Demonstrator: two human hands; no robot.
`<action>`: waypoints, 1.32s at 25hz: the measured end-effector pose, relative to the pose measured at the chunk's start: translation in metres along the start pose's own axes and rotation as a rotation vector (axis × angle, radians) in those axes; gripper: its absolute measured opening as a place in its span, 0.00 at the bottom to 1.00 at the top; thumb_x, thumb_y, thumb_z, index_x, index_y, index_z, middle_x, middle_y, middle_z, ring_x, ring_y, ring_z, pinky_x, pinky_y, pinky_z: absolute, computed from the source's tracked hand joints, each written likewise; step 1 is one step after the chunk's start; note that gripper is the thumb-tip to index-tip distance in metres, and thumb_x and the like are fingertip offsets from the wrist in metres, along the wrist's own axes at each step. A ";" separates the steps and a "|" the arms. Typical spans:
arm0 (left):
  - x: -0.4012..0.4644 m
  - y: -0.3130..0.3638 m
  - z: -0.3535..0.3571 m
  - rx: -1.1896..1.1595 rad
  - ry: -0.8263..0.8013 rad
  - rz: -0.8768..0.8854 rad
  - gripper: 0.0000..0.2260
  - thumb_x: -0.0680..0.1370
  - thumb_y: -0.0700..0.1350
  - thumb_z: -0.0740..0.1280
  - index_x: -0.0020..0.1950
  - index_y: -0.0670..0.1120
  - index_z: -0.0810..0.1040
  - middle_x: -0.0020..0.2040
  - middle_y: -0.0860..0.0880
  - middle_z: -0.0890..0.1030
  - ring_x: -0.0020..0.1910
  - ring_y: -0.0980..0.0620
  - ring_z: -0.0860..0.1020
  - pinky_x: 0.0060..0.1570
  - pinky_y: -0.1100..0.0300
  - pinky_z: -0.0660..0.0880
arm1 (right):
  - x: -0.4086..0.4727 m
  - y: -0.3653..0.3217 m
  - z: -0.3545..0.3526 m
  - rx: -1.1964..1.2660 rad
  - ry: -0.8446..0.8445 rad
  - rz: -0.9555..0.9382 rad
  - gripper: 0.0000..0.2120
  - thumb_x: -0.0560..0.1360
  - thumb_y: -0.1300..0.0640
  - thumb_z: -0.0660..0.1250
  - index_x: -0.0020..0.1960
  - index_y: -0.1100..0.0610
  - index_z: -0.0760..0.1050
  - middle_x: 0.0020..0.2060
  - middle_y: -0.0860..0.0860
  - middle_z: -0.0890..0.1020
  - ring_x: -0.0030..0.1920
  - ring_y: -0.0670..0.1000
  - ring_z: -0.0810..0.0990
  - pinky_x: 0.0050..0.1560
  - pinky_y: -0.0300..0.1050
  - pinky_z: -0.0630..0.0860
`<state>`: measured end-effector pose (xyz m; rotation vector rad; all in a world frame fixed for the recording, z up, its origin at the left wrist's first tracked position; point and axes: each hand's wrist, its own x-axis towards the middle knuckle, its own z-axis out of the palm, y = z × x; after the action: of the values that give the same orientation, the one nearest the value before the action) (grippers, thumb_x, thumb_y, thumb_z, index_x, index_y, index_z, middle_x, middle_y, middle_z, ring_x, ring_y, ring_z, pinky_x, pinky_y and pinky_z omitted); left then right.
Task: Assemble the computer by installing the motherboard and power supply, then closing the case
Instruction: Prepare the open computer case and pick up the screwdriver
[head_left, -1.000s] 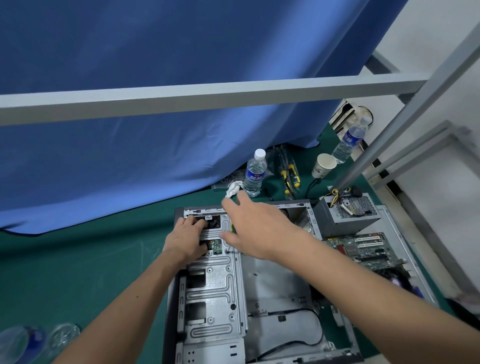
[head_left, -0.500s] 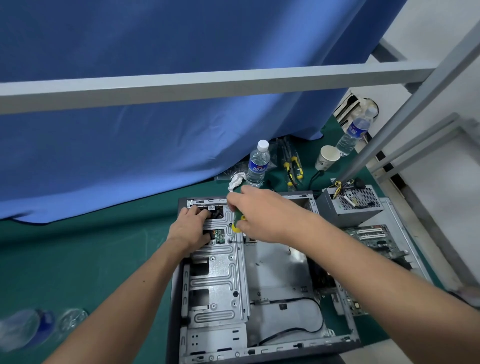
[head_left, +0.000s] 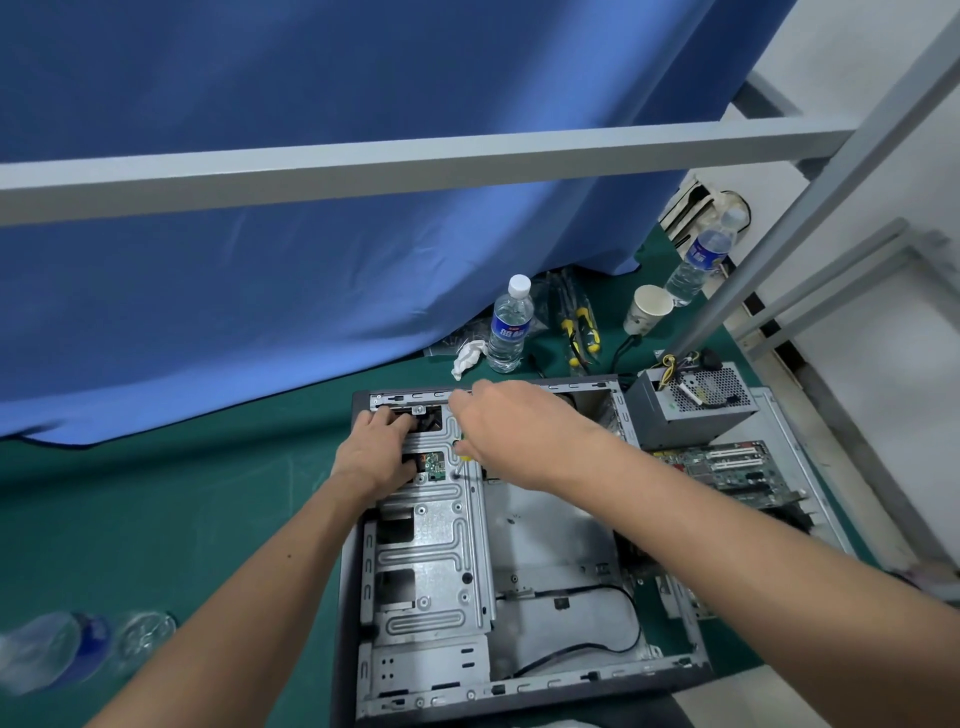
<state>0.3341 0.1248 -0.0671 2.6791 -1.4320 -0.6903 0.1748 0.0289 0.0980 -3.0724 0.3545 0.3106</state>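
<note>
The open grey computer case (head_left: 545, 525) lies flat on the green mat, its main bay bare apart from a black cable. My left hand (head_left: 371, 452) rests on the far end of the metal drive cage (head_left: 431, 545), fingers hooked into an opening. My right hand (head_left: 514, 431) grips a small screwdriver (head_left: 464, 453) with a yellow-green handle, its tip down on the cage beside a small green circuit board. The power supply (head_left: 685, 415) stands outside the case at its far right corner. The motherboard (head_left: 727, 470) lies to the right on a grey side panel (head_left: 795, 447).
Behind the case stand a water bottle (head_left: 510, 327), a crumpled tissue (head_left: 467, 356), yellow-handled tools (head_left: 579, 327), a paper cup (head_left: 647, 309) and a second bottle (head_left: 701, 260). A grey frame bar (head_left: 415, 166) crosses overhead before a blue curtain. A blurred bottle (head_left: 52, 649) lies at the lower left.
My right hand pulled back from the case's far edge and closed on the screwdriver over the drive cage. My left hand stayed on the cage.
</note>
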 end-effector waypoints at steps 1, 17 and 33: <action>0.000 0.001 0.001 0.002 -0.003 -0.003 0.27 0.76 0.52 0.69 0.73 0.52 0.66 0.65 0.49 0.69 0.65 0.47 0.64 0.60 0.51 0.72 | -0.001 0.001 0.000 -0.030 0.008 -0.013 0.11 0.81 0.51 0.63 0.56 0.59 0.70 0.50 0.57 0.80 0.49 0.60 0.80 0.40 0.49 0.66; -0.067 0.039 0.041 -0.166 0.231 -0.128 0.23 0.85 0.52 0.52 0.80 0.48 0.58 0.81 0.48 0.55 0.78 0.49 0.54 0.74 0.49 0.55 | -0.060 0.054 0.004 0.746 0.298 0.625 0.11 0.75 0.44 0.67 0.48 0.52 0.76 0.31 0.50 0.79 0.29 0.49 0.72 0.31 0.43 0.66; -0.072 0.114 0.095 -0.098 0.334 -0.311 0.35 0.75 0.58 0.52 0.81 0.47 0.53 0.81 0.43 0.53 0.80 0.45 0.46 0.76 0.40 0.47 | -0.182 0.149 0.170 1.526 0.017 0.973 0.11 0.79 0.53 0.67 0.44 0.60 0.74 0.32 0.53 0.76 0.32 0.51 0.76 0.39 0.46 0.75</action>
<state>0.1725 0.1338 -0.1008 2.7951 -0.8934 -0.2883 -0.0657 -0.0662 -0.0333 -1.2683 1.2736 -0.0325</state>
